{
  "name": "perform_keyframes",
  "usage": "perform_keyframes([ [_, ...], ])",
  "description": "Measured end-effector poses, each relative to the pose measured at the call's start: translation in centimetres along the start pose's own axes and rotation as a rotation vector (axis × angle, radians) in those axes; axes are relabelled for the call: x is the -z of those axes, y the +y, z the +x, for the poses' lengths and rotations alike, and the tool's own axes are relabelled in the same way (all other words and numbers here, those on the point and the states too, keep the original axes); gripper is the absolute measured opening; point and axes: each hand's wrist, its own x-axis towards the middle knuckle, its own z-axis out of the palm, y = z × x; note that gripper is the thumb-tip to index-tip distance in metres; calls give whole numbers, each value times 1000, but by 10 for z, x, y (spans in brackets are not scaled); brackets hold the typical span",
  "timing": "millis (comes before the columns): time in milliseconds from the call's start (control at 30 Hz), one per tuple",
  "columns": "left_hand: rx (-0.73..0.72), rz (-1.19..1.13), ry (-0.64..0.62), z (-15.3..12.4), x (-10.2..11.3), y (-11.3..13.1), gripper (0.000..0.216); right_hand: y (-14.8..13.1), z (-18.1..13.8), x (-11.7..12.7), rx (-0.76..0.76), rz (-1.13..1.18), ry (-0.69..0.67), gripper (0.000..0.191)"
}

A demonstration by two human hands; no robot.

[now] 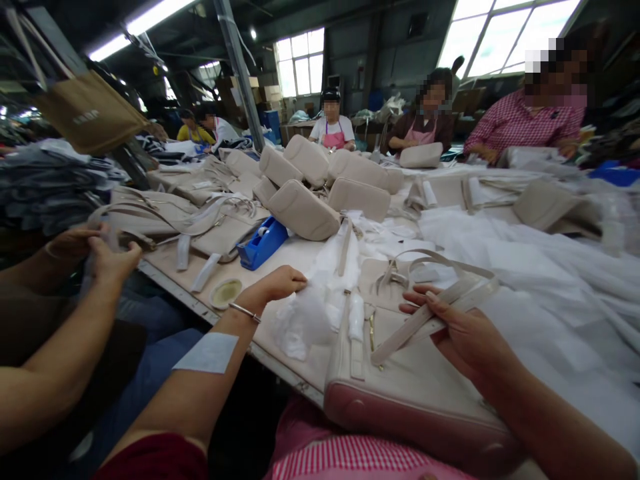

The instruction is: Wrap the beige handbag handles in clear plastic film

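A beige handbag [400,373] lies on its side at the table's edge in front of me, its base facing me. White wrapping covers part of one strap near its left side. My right hand [465,330] has a beige strap [405,333] of this bag between thumb and fingers, above the bag. To the left, my left hand [280,283] pinches a thin white wrapping sheet [315,307], which hangs over a crumpled white heap. A silver bangle circles my left wrist, and a pale patch of sheet sticks to that forearm.
Beyond my left hand stands a blue tape dispenser [263,243] beside a small round dish [226,293]. Several beige bags [305,210] are piled behind it. White sheets [525,267] spread across the right. A co-worker's hands [107,257] are close on my left; others sit opposite.
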Motion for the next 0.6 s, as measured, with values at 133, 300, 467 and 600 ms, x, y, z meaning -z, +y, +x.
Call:
perform_keyframes([
  [133, 46, -97, -24, 3, 14, 6, 27, 0, 0, 3, -16, 16, -25, 32],
  [300, 64, -207, 24, 8, 20, 8, 27, -1, -1, 5, -30, 49, -16, 35],
  [467, 50, -414, 74, 0, 25, 11, 38, -1, -2, 5, -34, 65, -18, 38],
  [600, 4, -614, 175, -2, 25, 23, 46, -6, -1, 3, -38, 29, -73, 41],
])
